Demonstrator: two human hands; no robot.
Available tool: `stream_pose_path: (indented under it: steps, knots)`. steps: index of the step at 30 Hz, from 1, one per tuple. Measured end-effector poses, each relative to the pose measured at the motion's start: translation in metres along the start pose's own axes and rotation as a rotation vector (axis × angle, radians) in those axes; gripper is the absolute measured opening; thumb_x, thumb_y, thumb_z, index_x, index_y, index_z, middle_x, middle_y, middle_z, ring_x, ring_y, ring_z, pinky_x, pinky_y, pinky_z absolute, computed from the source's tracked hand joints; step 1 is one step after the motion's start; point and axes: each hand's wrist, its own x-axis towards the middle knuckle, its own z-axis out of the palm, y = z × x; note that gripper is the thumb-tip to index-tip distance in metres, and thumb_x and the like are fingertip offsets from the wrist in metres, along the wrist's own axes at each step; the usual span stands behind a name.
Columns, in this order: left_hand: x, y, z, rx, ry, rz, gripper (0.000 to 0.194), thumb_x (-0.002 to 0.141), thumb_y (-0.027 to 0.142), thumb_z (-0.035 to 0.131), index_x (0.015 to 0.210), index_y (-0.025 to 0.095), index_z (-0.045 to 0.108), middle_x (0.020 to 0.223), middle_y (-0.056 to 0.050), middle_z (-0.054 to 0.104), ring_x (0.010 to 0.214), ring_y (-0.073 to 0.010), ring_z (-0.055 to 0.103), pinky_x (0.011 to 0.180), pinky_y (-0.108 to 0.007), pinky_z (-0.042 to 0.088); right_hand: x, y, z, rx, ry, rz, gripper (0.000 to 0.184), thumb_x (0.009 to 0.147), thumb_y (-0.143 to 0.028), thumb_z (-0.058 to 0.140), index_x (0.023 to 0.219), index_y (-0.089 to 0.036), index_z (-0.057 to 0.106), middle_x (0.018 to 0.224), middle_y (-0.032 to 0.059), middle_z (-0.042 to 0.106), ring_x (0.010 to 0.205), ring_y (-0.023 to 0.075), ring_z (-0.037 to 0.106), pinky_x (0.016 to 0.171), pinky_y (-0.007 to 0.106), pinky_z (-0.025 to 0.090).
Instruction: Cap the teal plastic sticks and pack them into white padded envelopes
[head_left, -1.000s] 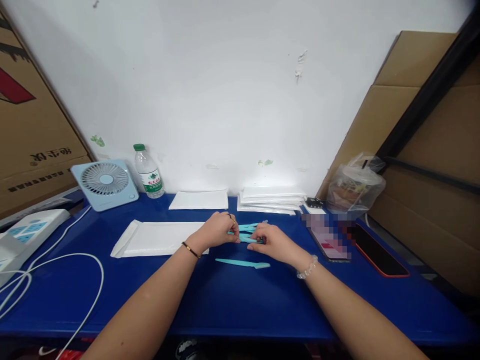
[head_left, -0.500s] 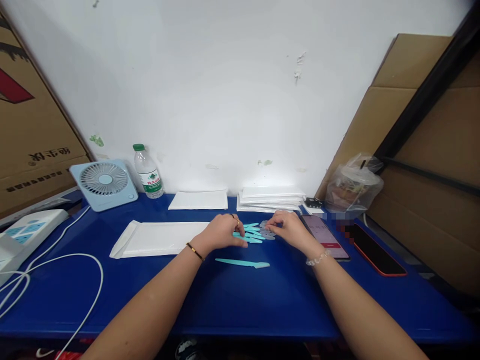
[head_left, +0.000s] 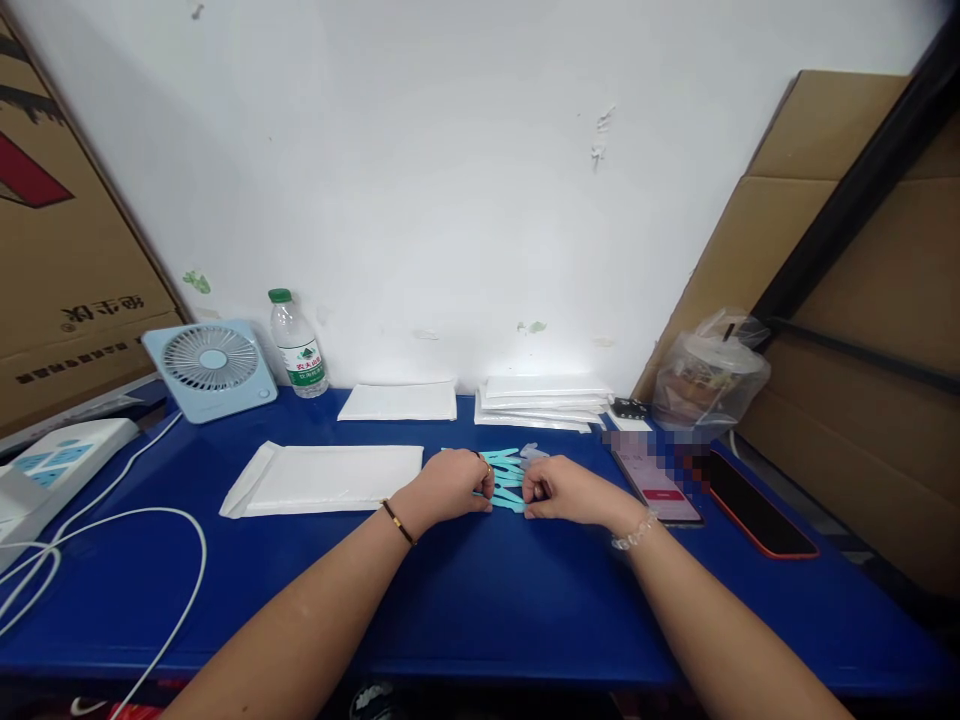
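Several turquoise eyebrow razors (head_left: 504,470) with pale translucent caps (head_left: 531,453) lie bunched together on the blue table. My left hand (head_left: 457,482) is closed over the handle ends at the left of the bunch. Across from it, my right hand (head_left: 559,490) pinches the cap end of the nearest razor (head_left: 510,502), which stretches between both hands. The left fingertips are at this razor's other end, though part of their hold is hidden. To the left lies a white padded envelope (head_left: 337,477).
Behind are another white envelope (head_left: 397,401) and a stack of envelopes (head_left: 544,400). Two phones (head_left: 660,480) and a bagged drink cup (head_left: 709,375) are on the right. A blue fan (head_left: 214,368), a water bottle (head_left: 300,350), a power strip (head_left: 67,460) and a white cable (head_left: 201,560) occupy the left.
The single razor that lay apart in front has been moved back against the bunch. Both hands have come slightly nearer to me, and my right hand has left the translucent caps behind.
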Motion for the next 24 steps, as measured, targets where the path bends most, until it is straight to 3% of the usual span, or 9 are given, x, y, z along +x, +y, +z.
stream_pose_path:
  steps: [5,9,12,17,20,24]
  knots:
    - [0.000,0.004,0.002,0.065,0.063,0.028,0.011,0.073,0.032,0.064,0.079,0.023,0.067,0.081,-0.002,0.067,0.077,-0.0187,0.060,0.062,-0.027,0.037,0.000,-0.004,0.003,-0.020,0.016,0.006,0.005,0.067,-0.017,0.065,0.071,-0.019,0.063,0.066,-0.0009,0.060,0.057,0.0117,0.052,0.050,0.022,0.035]
    - [0.000,0.002,0.003,0.105,0.098,0.071,0.012,0.079,0.024,0.056,0.075,0.021,0.066,0.079,-0.002,0.068,0.077,-0.0177,0.060,0.064,-0.028,0.036,0.000,-0.006,0.000,-0.056,0.080,-0.050,0.010,0.068,-0.010,0.056,0.064,-0.018,0.060,0.062,-0.0012,0.057,0.058,0.0115,0.050,0.053,0.022,0.035]
    - [0.000,-0.004,-0.002,0.124,0.147,0.055,0.014,0.082,0.025,0.054,0.079,0.021,0.067,0.083,-0.003,0.068,0.081,-0.0183,0.059,0.067,-0.029,0.035,0.001,-0.001,-0.007,-0.022,0.135,-0.075,0.011,0.074,-0.012,0.051,0.069,-0.018,0.060,0.069,0.0003,0.058,0.060,0.0113,0.049,0.055,0.022,0.036]
    - [0.000,-0.015,-0.011,0.111,0.165,-0.060,0.018,0.083,0.027,0.052,0.074,0.020,0.066,0.082,-0.002,0.068,0.075,-0.0170,0.059,0.065,-0.028,0.034,0.001,0.003,-0.015,0.076,0.270,0.001,0.010,0.079,-0.021,0.053,0.077,-0.017,0.062,0.075,0.0019,0.060,0.061,0.0119,0.050,0.056,0.023,0.039]
    - [0.002,-0.015,-0.011,0.071,0.164,-0.050,0.018,0.083,0.028,0.051,0.074,0.020,0.065,0.081,-0.001,0.068,0.076,-0.0165,0.059,0.065,-0.027,0.035,0.003,-0.002,-0.011,0.180,0.256,-0.009,0.016,0.080,-0.031,0.058,0.088,-0.018,0.063,0.075,0.0021,0.062,0.065,0.0135,0.054,0.058,0.024,0.041]
    - [0.001,-0.017,-0.011,0.020,0.161,-0.038,0.018,0.082,0.026,0.050,0.072,0.019,0.063,0.081,-0.002,0.067,0.075,-0.0163,0.059,0.065,-0.027,0.036,0.004,0.002,-0.008,0.243,0.235,0.005,0.019,0.082,-0.035,0.056,0.080,-0.017,0.064,0.067,0.0009,0.061,0.060,0.0123,0.051,0.055,0.024,0.039]
